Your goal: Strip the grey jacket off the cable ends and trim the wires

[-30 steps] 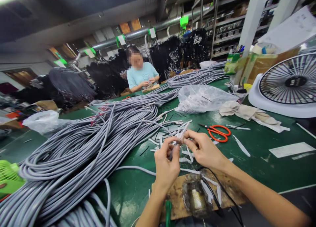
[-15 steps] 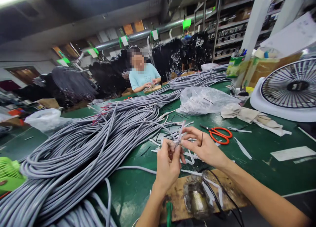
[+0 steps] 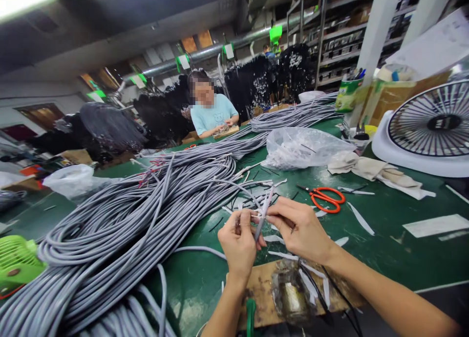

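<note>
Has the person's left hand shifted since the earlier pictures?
Yes. Judged against the wooden board, which lies in the same place, the left hand has moved slightly leftward, toward the grey cable bundle.

The counter (image 3: 381, 249) is showing dark green, the big pile of cables (image 3: 120, 220) is showing gray, and the scissors (image 3: 326, 200) on the right are showing orange handles.

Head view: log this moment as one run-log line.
left hand: pinching pale strip | right hand: pinching pale strip | nearby: grey cables, orange scissors
</note>
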{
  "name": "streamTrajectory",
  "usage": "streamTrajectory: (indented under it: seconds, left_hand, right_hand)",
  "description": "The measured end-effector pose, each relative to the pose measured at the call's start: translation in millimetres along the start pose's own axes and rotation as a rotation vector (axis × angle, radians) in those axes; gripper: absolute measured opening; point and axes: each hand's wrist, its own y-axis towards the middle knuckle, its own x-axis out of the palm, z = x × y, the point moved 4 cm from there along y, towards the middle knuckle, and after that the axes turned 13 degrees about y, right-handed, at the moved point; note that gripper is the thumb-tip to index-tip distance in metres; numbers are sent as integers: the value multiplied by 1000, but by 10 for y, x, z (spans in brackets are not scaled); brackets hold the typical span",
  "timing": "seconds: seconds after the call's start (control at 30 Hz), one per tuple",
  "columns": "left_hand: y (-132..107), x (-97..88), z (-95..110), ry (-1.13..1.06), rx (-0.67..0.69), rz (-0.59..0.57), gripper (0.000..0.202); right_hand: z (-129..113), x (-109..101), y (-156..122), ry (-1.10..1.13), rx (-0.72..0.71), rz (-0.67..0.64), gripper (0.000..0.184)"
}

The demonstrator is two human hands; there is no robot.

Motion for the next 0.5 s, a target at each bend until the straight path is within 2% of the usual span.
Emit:
streamTrajectory:
  seconds: [0.13,0.33,0.4,0.5]
  left_hand:
    - [35,7,-41,-202,-124,-8,30]
    - [112,-19,-69,-435,-272,54,30]
    - [131,-32,-46,-509,-284,6,32]
    - [136,-26,18,-641,-269,-183,39]
  right_hand:
    - [-20,10,1,25,37,-21,13]
    - [7,15,2,76,128,-57,12]
    - [30,27,1,95,169,-75,11]
    - [118,42,11,89,227,-115,10]
